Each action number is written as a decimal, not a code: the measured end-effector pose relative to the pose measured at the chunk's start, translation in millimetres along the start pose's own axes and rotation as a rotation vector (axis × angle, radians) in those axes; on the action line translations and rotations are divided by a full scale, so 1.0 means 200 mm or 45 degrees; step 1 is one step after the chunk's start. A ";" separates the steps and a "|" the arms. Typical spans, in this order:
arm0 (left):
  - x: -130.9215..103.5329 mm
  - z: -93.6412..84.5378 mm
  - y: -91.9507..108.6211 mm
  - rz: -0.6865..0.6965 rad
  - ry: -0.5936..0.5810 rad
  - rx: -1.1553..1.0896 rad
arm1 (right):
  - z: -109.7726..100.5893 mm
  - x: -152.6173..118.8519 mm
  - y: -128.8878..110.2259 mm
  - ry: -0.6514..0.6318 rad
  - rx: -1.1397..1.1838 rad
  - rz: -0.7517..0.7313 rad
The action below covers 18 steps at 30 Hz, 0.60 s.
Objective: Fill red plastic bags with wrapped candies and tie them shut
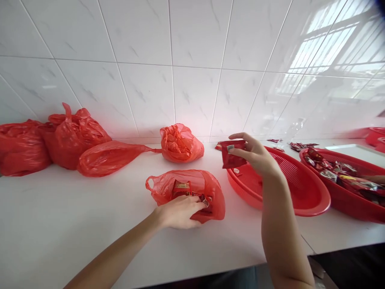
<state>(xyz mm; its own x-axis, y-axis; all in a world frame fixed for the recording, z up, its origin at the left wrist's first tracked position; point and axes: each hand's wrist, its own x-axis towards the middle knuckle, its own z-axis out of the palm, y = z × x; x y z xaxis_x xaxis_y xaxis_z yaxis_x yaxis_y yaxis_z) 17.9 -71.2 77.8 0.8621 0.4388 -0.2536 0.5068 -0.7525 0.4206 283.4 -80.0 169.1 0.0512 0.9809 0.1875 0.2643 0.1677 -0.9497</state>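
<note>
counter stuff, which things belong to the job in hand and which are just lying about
Seemingly in use:
- red packet, held in the right hand
- open red bag, left hand at its contents
- perforated red basket by the right forearm

Apparently just lying about:
- bulging red bags
- slack red bag
- rounded red bag
- scattered packets by the wall

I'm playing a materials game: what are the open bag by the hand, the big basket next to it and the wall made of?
The open bag: thin, shiny plastic film, since it crinkles and light shows through.
The basket: probably hard, smooth plastic, with moulded-looking holes.
The wall: glossy tiles, maybe ceramic; they mirror a window.
</note>
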 end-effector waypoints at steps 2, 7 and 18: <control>0.01 0.02 -0.01 0.029 0.011 0.017 | -0.10 -0.02 0.02 0.062 -0.100 0.041; 0.01 0.04 0.00 0.057 0.010 -0.005 | -0.28 -0.02 0.18 -0.127 -0.681 0.359; -0.02 0.00 0.01 0.044 -0.059 -0.022 | -0.34 0.01 0.41 -0.258 -0.809 0.800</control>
<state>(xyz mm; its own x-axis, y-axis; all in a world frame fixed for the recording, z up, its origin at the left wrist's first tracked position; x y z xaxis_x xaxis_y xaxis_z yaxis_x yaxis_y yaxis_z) 14.9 -73.9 80.0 0.8781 0.3891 -0.2785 0.4770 -0.7581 0.4446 370.5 -71.6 108.1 0.2108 0.8821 -0.4213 0.7280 -0.4293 -0.5345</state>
